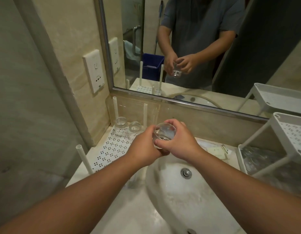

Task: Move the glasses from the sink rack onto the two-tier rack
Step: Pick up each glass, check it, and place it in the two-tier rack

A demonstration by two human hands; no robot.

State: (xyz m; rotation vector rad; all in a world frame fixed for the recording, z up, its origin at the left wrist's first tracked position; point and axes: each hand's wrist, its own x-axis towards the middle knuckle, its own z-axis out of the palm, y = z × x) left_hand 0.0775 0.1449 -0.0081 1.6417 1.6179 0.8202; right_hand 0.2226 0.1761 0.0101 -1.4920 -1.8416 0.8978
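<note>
Mirror (188, 48), at twelve o'clock above the counter: it reflects a person in a grey shirt with both hands around a glass. Counter (129, 215), pale stone, carrying everything below. Sink (188, 191), a white oval bowl at five o'clock, its metal drain (186, 173) near the rim. Two-tier rack (281, 141), white, at three o'clock: perforated upper shelf, lower shelf partly hidden by the frame. Sink rack (110, 147), a white perforated tray with upright posts, at ten o'clock beside the bowl. Left hand (143, 146) and right hand (178, 139), at centre over the far rim of the sink, meet around one clear glass (163, 134). The right hand's thumb and fingers curl about its wall from the three o'clock side; the left hand's fingers close on it from nine o'clock and underneath. The glass is held clear of both racks, mouth tilted toward the viewer. Two more glasses (127, 126) stand side by side at the far end of the sink rack, near the wall. Wall socket (94, 71), at eleven o'clock.
</note>
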